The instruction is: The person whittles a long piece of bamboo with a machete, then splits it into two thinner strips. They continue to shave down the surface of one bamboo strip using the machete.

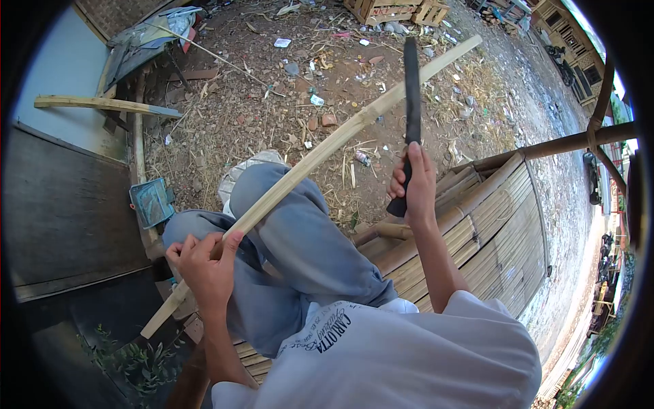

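Note:
A long pale bamboo strip [310, 163] lies slantwise across my lap, its far end reaching up to the right over the ground. Near its lower end, my left hand [206, 267] is closed round it, thumb on the upper side. My right hand [417, 180] grips the black handle of a long dark-bladed knife [412, 88], blade pointing away from me. In this view the blade overlaps the strip toward its far end. Grey trousers [293, 232] are under the strip.
I sit on a bamboo-slat bench [477, 225] that extends to the right. A blue plastic dustpan-like thing [151, 203] is at the left, below a propped wooden plank [102, 103]. Wooden crates [381, 10] stand at the back, beyond littered ground. A leafy plant [136, 365] is at lower left.

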